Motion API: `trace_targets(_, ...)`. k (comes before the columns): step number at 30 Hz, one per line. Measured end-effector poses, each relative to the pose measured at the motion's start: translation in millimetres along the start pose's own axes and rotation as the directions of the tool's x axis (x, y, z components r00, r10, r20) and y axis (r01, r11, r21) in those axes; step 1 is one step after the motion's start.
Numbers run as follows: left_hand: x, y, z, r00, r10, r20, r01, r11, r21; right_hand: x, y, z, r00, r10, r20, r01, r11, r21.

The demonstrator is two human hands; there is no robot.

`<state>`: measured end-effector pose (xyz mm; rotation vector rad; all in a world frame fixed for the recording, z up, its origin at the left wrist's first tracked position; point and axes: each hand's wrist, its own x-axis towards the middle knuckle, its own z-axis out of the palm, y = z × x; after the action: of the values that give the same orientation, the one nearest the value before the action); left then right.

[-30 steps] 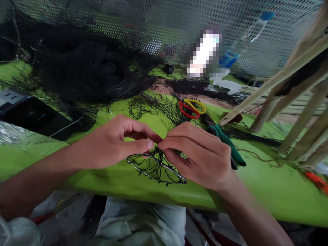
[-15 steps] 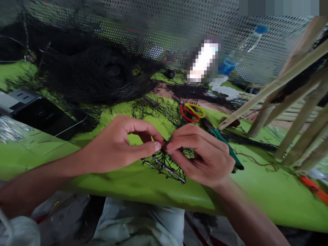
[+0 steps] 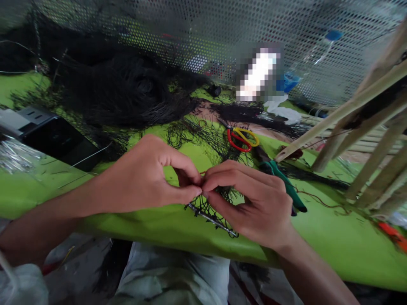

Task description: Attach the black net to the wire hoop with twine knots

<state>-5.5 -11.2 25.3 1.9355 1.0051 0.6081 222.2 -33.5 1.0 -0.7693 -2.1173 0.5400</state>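
My left hand (image 3: 149,180) and right hand (image 3: 254,199) meet tip to tip, each closed in a narrow pinch on the gathered top of the black netting (image 3: 205,207), which spreads down to a thin metal rod (image 3: 219,225) above the green surface (image 3: 330,237). I take this as the fine finger work at the gather; the next move calls for small, steady fingertip pressure, with the mesh not slipping loose.

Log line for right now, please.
left hand: pinching black netting | right hand: pinching same netting | wire frame: netting attached | scissors: on green table
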Motion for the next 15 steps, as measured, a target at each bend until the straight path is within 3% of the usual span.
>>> trace_targets(10, 7.5, -6.8, 3.7, 0.998, 0.039, 0.043, -0.038, 0.999, -0.008, 0.3, 4.1, -2.9, 0.998, 0.054, 0.045, -0.058, 0.994, 0.093)
trace_targets(15, 9.8, -6.6, 2.1, 0.998, -0.021, 0.06, 0.025, 0.998, -0.059, -0.4, 6.2, -6.8, 0.994, 0.011, 0.107, -0.024, 0.992, 0.122)
